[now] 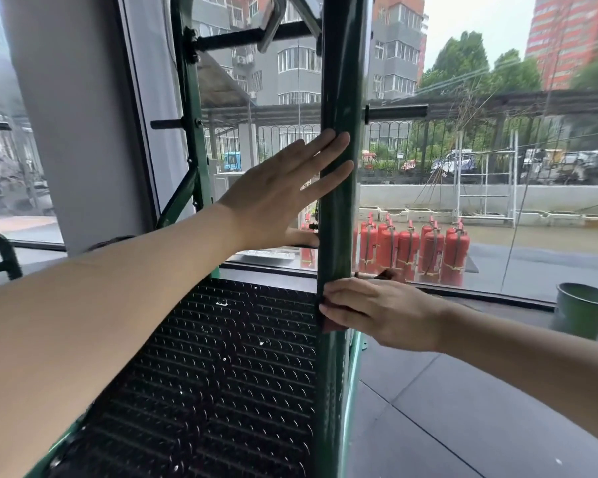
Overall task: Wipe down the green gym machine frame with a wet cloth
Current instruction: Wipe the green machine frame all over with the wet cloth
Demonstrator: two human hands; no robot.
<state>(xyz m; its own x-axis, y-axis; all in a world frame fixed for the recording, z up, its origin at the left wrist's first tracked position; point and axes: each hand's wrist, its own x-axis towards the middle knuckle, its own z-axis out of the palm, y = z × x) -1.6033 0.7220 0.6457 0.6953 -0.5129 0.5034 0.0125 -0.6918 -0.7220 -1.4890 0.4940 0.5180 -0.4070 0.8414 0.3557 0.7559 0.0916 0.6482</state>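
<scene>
The green gym machine frame has a dark green upright post [339,98] in the middle of the view. My left hand [283,188] lies flat against the post's left side at mid height, fingers straight, holding nothing. Lower on the same post, my right hand [377,312] wraps over its front and presses a dark cloth [320,307] against it. Only a thin edge of the cloth shows at my fingertips. A second green upright [190,132] stands further left.
A black studded footplate [221,374] slopes down between the uprights. Black pegs [397,112] stick out from the posts. A green bucket [584,310] stands on the dark floor at right. Behind the glass wall are several red fire extinguishers [411,250]. A white pillar [76,115] rises at left.
</scene>
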